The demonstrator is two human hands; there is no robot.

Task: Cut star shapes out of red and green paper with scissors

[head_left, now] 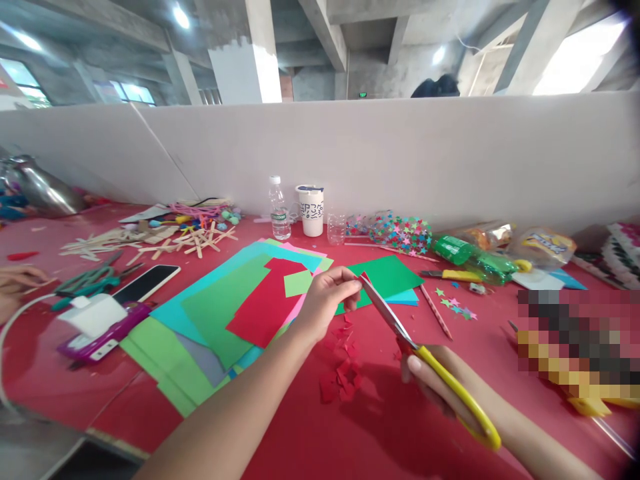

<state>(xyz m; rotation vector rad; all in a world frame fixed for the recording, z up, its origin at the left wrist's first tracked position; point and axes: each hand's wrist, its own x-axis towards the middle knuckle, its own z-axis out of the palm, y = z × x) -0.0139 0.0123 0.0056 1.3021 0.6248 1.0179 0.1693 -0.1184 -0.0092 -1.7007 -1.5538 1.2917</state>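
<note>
My left hand [326, 301] is closed in a pinch on a small red paper piece [363, 275] above the middle of the table. In my right hand [431, 381] are yellow-handled scissors [463, 393], their blades pointing up and left to the red piece at my left fingertips. A bit of red also shows beside my right fingers; I cannot tell whether they hold it. Below, several red paper scraps [345, 377] lie scattered on the red tabletop [300, 440]. Green sheets [390, 275] lie just behind the scissor blades.
Left of my arm spread coloured sheets [215, 313], a phone [147, 285] and wooden sticks [200, 240]. A water bottle [280, 210] and a paper cup [313, 212] stand by the white partition [350, 147]. Star confetti [456, 305] and a green bottle [473, 257] lie right. Another person's hand [17, 283] is far left.
</note>
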